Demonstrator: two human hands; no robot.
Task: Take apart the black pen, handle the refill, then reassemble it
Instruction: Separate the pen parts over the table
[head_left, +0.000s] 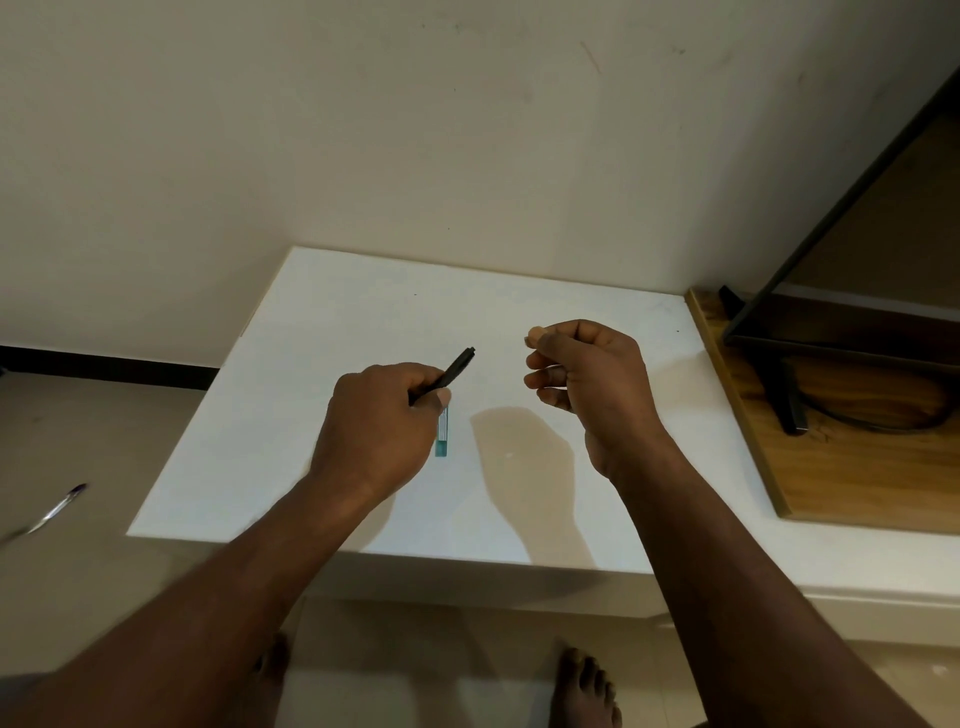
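My left hand (379, 415) grips the black pen barrel (460, 366) above the white table (363, 296). The barrel's free end points up and to the right and shows a narrow stepped tip. My right hand (587, 374) hovers a short way to the right of that end, apart from it. Its fingers are curled and its thumb is pinched against the forefinger. Nothing shows between those fingertips. A clear pen part with a teal end (442, 439) lies on the table just under my left hand, partly hidden by it.
A wooden board (857, 457) with a black metal frame (779, 374) and a cable borders the table's right side. The wall stands behind the table. A purple-capped pen (57, 509) lies on the floor at the left. My bare foot (587, 686) is below the table's front edge.
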